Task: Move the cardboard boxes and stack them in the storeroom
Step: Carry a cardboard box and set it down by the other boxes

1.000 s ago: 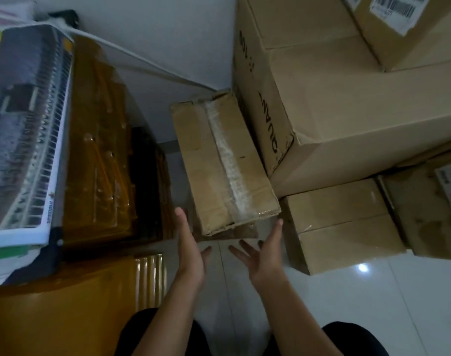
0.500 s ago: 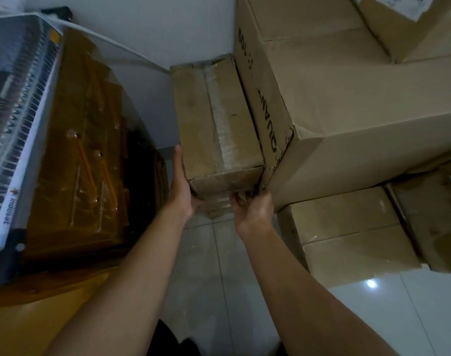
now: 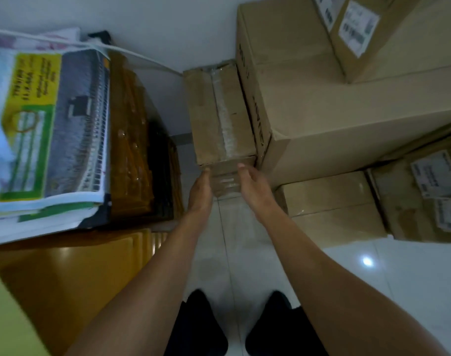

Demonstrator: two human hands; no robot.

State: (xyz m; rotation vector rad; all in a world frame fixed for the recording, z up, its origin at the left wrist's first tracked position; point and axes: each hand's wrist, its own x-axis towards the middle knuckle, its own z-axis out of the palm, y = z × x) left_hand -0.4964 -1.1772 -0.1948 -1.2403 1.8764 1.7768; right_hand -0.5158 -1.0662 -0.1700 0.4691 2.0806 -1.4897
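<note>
In the head view, the taped cardboard box (image 3: 220, 116) is set in the far corner, its far end at the wall (image 3: 168, 34), its right side touching the large box (image 3: 347, 111). Its near end is touched by straight fingertips of the left hand (image 3: 200, 187) and right hand (image 3: 254, 186); nothing is gripped. An uneven push could jam it against that neighbour. Free floor (image 3: 232, 240) is confined to a narrow strip right of the amber stack (image 3: 132, 140).

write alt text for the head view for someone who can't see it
A person's left hand and right hand reach, fingers straight, to the near end of a taped cardboard box beside a large cardboard box. Smaller boxes sit at right.
</note>
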